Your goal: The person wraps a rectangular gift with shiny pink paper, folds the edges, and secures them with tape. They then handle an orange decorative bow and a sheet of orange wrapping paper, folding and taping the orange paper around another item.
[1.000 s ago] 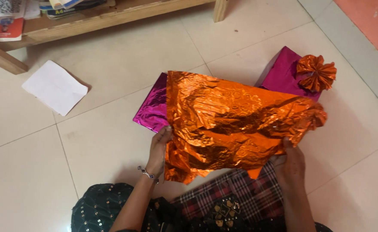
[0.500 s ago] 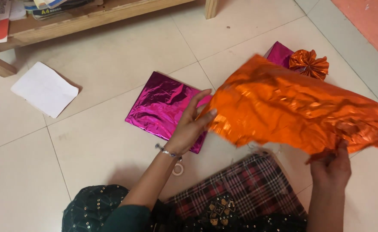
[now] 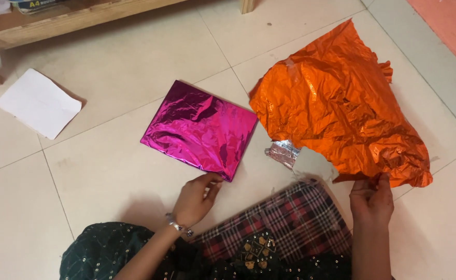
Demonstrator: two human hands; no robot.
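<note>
Orange foil sheet (image 3: 342, 103) lies spread at two o'clock, its near edge pinched by the right hand (image 3: 371, 199); the left hand (image 3: 197, 198), released, touches the magenta foil packet (image 3: 201, 129), seemingly about to take it.

Head view, steeply down, close

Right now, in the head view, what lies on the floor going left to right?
White paper sheet → pink foil-wrapped flat packet → small silver foil scrap → crumpled orange foil sheet, its near edge held by the right hand.
</note>
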